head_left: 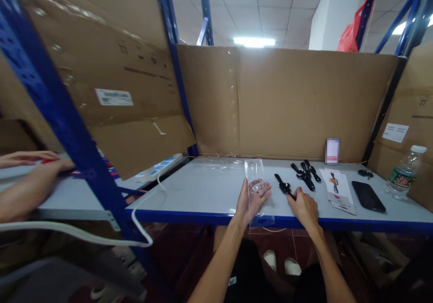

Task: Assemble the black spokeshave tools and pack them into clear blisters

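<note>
My left hand [252, 199] is open, palm up and fingers spread, against a clear plastic blister shell [254, 170]. The shell stretches from the tabletop to past the front edge; whether it lies over or under the palm is hard to tell. To the right, my right hand [305, 208] pinches the near end of a black clamp-like tool [284, 186], which rests on the table. Several similar black tools [304, 175] lie in a loose group just beyond that hand. Printed cards [338, 190] picturing such a tool are stacked to their right.
A black phone [368, 196], a small dark item [365, 173] and a water bottle [402, 174] occupy the right side. A small pixelated upright object [332, 151] stands before the cardboard wall [304, 104]. Another person's arm [30, 185] works beyond the blue post [64, 100].
</note>
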The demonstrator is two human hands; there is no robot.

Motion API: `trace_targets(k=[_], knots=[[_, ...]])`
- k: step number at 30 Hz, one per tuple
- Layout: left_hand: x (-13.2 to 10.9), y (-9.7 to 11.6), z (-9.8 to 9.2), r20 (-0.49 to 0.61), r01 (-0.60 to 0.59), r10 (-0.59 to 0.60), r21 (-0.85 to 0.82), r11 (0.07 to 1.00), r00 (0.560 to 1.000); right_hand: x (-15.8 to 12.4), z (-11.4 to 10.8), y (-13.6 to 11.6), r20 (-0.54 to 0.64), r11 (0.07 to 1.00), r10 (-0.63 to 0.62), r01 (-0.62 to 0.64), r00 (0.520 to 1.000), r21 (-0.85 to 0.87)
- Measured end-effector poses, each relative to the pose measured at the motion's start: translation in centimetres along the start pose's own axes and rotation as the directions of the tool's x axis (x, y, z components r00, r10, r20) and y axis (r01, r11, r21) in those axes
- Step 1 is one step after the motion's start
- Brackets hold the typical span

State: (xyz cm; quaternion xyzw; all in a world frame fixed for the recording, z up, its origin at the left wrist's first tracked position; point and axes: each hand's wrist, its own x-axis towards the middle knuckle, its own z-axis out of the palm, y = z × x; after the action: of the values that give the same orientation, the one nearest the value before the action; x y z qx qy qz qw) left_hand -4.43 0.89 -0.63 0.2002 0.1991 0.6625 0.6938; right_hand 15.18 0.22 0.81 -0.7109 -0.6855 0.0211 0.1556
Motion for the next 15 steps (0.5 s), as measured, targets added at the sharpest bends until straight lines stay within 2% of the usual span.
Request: trace_targets(k=[15], knots=[[-0.06, -0.05, 0.03, -0.011, 0.002, -0.002, 0.007, 1.0, 1.0, -0.79, -0.18, -0.39, -0.027, 1.0, -0.012, 0.011, 1.0, -0.019]])
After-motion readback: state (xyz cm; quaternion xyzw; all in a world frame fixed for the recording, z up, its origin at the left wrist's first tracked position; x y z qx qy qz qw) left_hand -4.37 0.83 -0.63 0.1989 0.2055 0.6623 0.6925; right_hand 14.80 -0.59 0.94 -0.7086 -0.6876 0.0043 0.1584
